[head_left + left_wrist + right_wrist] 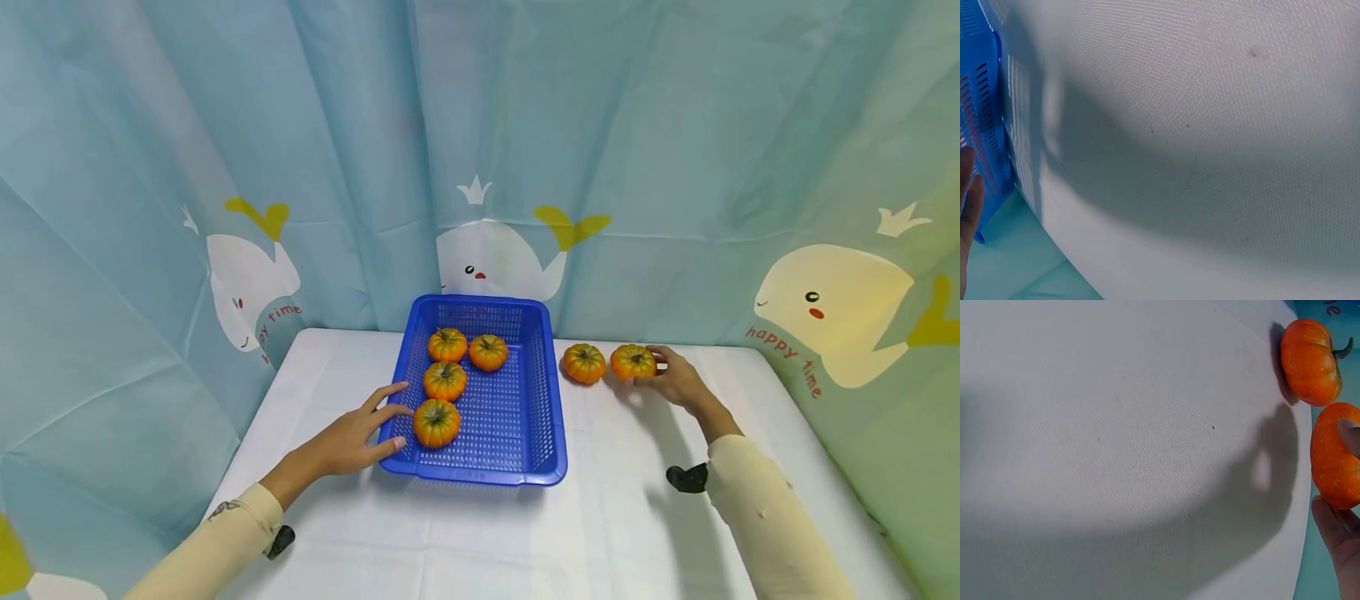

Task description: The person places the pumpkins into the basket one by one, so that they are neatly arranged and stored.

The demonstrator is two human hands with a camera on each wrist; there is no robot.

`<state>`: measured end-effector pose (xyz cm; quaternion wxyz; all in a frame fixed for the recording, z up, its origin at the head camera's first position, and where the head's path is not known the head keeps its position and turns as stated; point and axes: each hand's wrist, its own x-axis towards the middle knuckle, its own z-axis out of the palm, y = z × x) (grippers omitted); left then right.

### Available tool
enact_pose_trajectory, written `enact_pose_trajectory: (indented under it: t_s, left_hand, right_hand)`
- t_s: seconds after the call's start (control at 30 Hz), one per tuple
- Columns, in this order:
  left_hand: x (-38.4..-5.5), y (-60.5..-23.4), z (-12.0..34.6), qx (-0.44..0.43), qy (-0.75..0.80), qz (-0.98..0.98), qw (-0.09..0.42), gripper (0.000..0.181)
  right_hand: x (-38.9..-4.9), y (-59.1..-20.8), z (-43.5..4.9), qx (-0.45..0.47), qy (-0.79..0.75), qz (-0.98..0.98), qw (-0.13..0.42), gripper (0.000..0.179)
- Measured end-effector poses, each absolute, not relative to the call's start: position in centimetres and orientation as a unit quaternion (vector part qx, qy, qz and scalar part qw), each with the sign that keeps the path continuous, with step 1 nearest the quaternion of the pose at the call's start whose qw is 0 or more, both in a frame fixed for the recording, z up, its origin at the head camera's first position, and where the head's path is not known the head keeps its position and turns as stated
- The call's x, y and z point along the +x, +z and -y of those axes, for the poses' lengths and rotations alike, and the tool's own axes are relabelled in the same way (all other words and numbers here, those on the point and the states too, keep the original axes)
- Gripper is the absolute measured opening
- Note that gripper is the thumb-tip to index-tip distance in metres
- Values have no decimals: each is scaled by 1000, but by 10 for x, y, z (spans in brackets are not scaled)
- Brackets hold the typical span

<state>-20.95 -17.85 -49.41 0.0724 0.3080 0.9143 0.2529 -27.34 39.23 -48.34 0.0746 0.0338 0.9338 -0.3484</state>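
Observation:
My right hand (675, 379) pinches a small orange pumpkin (633, 362) from its right side. In the right wrist view the thumb lies against this pumpkin (1329, 456), with other fingers beneath it. Just left of it, another pumpkin (583, 363) sits on the table near the back edge. The left hand (345, 442) has its fingers spread over the left rim of a blue plastic basket (555, 425). Several pumpkins rest inside the basket along its left half, the nearest pumpkin (437, 422) close to the left fingertips. The left wrist view catches only some fingers beside the basket wall (988, 112).
A white cloth covers the table (480, 542). Behind and at both sides hangs a light blue curtain (345, 167) printed with whales, close to the table's edges. The basket stands mid-table, reaching toward the back edge.

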Motion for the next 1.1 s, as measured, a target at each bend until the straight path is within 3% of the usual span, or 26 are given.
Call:
enact_pose_trajectory:
  t_s: [1.1]
  left_hand:
    - [-211,-494,181,317,242,-914,73,51]
  right_hand:
    - [-255,-455,-375,-40,-352,-935,21,80]
